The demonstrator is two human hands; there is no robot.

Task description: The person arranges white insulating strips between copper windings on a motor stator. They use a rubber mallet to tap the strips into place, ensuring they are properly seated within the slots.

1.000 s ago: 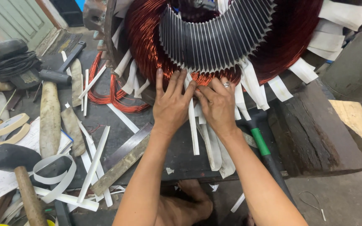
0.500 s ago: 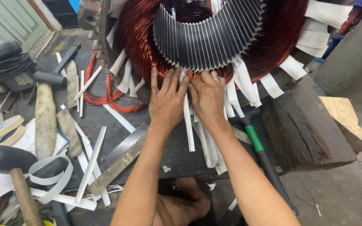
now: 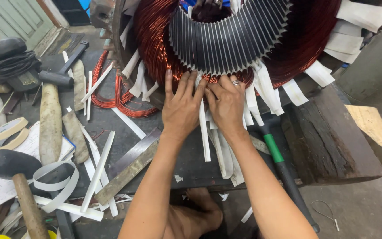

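Here, both hands sit side by side at the lower edge of the motor stator (image 3: 231,40), a big ring of dark slotted steel wrapped in copper winding (image 3: 155,44). The left hand (image 3: 182,108) lies flat with fingers spread and straight, tips pressed against the copper just below the slot teeth; it grips nothing. The right hand (image 3: 227,104) is just beside it, thumbs nearly touching, fingers curled in toward the slots; a ring shows on one finger. Whether it pinches anything I cannot tell, since the fingertips are tucked under. A white insulation strip (image 3: 204,132) hangs down between the two hands, from the slot edge to the bench top.

More white strips fan out of the slots to the right (image 3: 295,90) and pile loosely under the right wrist.

Room to move: tight. The stator overhangs the bench (image 3: 191,170) right above the knuckles. To the right, a dark wooden block (image 3: 332,137) props the stator, with a green-handled tool (image 3: 279,161) lying along the right forearm. To the left, a flat metal bar (image 3: 129,168) lies diagonally near the left forearm, loose strips around it. Further left, well apart from the hands: a black rubber mallet (image 3: 9,166), tape rolls (image 3: 7,132), a wooden stick (image 3: 50,126), a coil of red wire (image 3: 111,95).
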